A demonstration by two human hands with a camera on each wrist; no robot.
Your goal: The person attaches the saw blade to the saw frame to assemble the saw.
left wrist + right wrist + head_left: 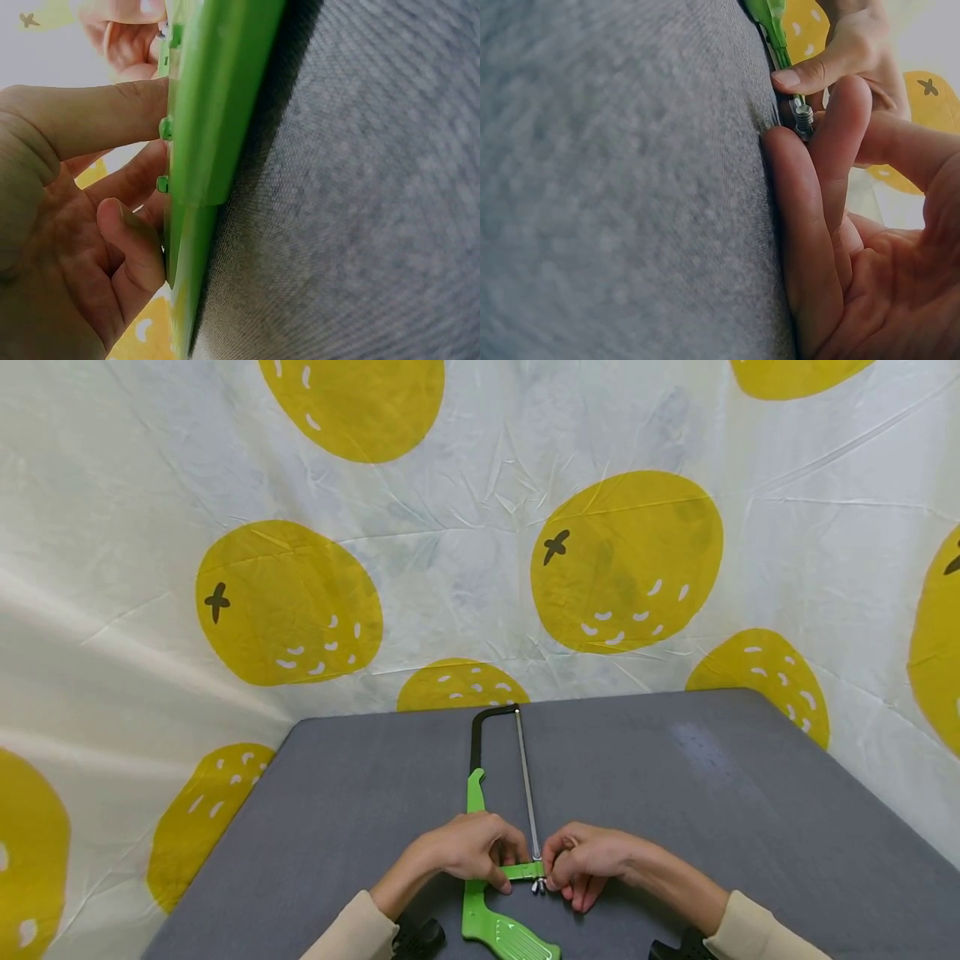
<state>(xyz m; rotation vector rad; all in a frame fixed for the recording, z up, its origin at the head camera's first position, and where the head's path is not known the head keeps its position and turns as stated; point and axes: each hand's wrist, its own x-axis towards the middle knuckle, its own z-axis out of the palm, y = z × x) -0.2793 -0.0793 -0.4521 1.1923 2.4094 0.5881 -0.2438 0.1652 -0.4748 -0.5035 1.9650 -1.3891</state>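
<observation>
A hacksaw (475, 847) with a green handle and a black front frame lies flat on the grey table. Its thin blade (527, 777) runs along the right side, up to the far tip of the frame. My left hand (476, 847) grips the green crosspiece (521, 871) at the near end, thumb on the near side and fingers beyond it. At the crosspiece's right end, my right hand (592, 860) pinches the hacksaw's blade-end fitting between thumb and forefinger, beside a silver wing nut (538, 886). The screw thread (804, 116) shows in the right wrist view; the exact pinch point is hidden.
The grey cloth-covered table (375, 777) extends around the saw on both sides. Behind it hangs a white curtain (465, 585) printed with yellow fruit. A pale smudge (705, 747) marks the table's far right.
</observation>
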